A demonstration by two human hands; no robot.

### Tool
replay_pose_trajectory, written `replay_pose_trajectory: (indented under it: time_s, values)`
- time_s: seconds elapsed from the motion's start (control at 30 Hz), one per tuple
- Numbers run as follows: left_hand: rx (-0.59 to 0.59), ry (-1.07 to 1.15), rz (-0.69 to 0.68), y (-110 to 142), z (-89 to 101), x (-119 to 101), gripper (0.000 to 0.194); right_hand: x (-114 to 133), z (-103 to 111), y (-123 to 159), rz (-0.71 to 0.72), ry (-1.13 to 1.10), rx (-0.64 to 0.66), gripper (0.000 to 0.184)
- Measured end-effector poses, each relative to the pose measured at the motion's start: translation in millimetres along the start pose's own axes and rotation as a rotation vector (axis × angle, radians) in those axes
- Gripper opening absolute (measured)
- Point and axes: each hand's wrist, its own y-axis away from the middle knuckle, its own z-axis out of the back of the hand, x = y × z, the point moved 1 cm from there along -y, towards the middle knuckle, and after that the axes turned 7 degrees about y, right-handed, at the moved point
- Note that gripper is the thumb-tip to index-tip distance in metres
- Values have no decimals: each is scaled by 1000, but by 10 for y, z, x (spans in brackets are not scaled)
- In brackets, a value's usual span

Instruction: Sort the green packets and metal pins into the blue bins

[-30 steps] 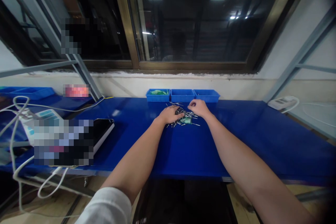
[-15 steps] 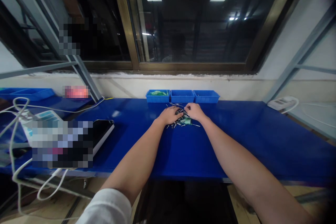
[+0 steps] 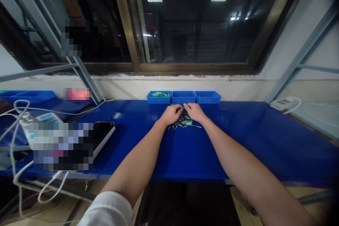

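A loose pile of thin, shiny metal pins or rods lies on the blue tabletop, their exact kind too small to make out. A small green piece rests at the pile's front right. My left hand is over the pile's left side, thumb and fingers curled together. Close by on the right, my right hand has its fingertips pinched, pointing toward my left hand. Whatever lies between the fingers of either hand is too small to name.
Behind the pile stand three joined blue bins: the left bin with green material inside, a middle bin and a right bin. A dark device and white cables lie to the left. A power strip sits far right.
My right hand has moved left and inward from the pile's right side, close to my left hand. My left hand, first spread on the pile, has curled its fingers and lifted slightly.
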Motion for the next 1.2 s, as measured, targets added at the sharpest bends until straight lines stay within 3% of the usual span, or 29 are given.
replay_pose_trajectory:
  time_s: [0.2, 0.33, 0.43, 0.6, 0.7, 0.8, 0.97, 1.2]
  values:
    - [-5, 33, 24, 3, 12, -18, 23, -25, -20, 7, 2, -135, 39, 49]
    - [-23, 4, 28, -4, 28, -13, 24, -29, -41, 9, -60, -423, 20, 35]
    - [-20, -2, 42, -3, 32, -11, 25, -18, -40, 6, -84, -651, 10, 36]
    - [-53, -19, 81, -2, 20, -2, 25, -58, -24, -24, -116, -761, -56, 36]
    - [-115, -81, 187, -1, 7, 35, 33, -131, -5, -46, -101, -621, -171, 32]
    - [-131, -117, 269, 4, -10, 76, 33, -202, 14, -52, -110, -268, -220, 38]
    - [-71, -117, 314, 3, -37, 98, 33, -286, -6, -47, -189, 127, -107, 64]
    - [-7, -124, 344, -10, -67, 101, 34, -358, -63, -53, -259, 240, 57, 83]
